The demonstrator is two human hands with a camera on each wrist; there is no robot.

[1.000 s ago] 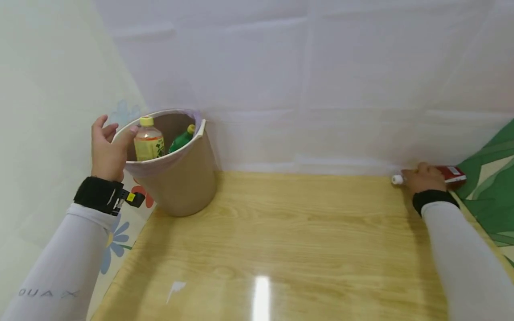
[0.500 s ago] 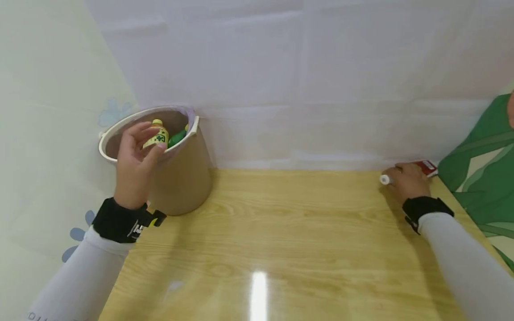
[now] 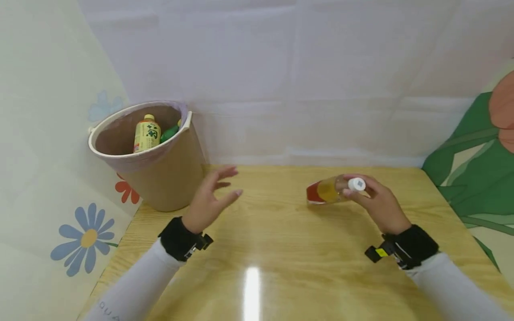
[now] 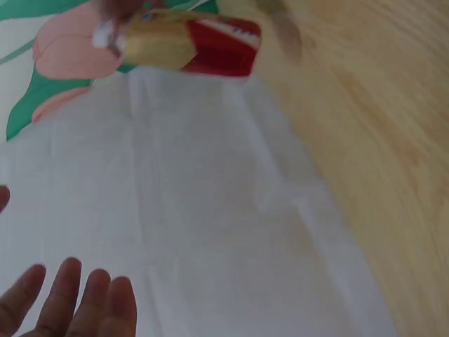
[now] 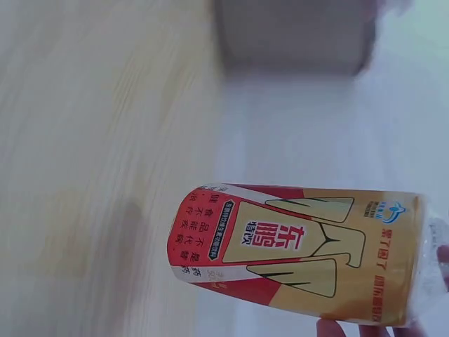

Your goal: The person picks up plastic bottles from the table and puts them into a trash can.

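Note:
My right hand (image 3: pixel 379 205) grips a drink bottle (image 3: pixel 326 191) near its neck, below the white cap (image 3: pixel 356 184). The bottle lies tilted, its red-and-gold base end pointing left, over the table. In the right wrist view the red and gold label of the bottle (image 5: pixel 302 253) faces the camera. My left hand (image 3: pixel 209 200) is apart from it, fingers spread and holding nothing, in front of the bin (image 3: pixel 172 174). Left fingers (image 4: pixel 66 302) also show in the left wrist view, with the bottle (image 4: pixel 193 45) blurred at the top.
Inside the beige bin at the back left stand a bottle with a yellow label (image 3: pixel 147 135) and a green bottle (image 3: pixel 170 133). A white sheet (image 3: pixel 281 80) hangs behind the wooden table (image 3: pixel 289 249). Flower-printed walls (image 3: pixel 36 169) flank both sides.
My right hand has lifted the bottle from the back right edge and carried it left, toward the middle. My left hand has moved from the bin rim rightward and nearer.

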